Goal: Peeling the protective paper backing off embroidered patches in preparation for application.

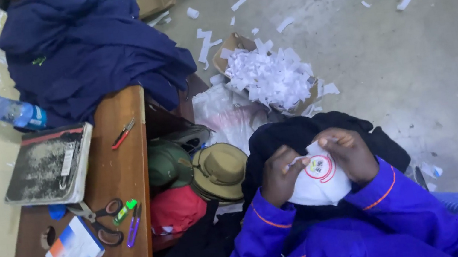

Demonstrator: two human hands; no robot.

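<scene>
**Fingers clamp a white cap over the lap**

Fingers (pixel 284 161) of the left hand (pixel 280 175) curl tight on the white cap (pixel 319 184), and the right hand (pixel 351 153) grips its other side, thumbs near the round red-ringed sticker (pixel 320 167). The cap sits between both hands, above the blue sleeves and a dark garment (pixel 296 130) on the lap. Left of it, an olive hat (pixel 220 171) and a red cap (pixel 177 210) lie beside the wooden counter (pixel 121 175), which carries scissors (pixel 100 217), a worn book (pixel 48 166) and a purple pen (pixel 133 226). Paper scraps (pixel 270 77) heap in a box on the floor beyond.
</scene>
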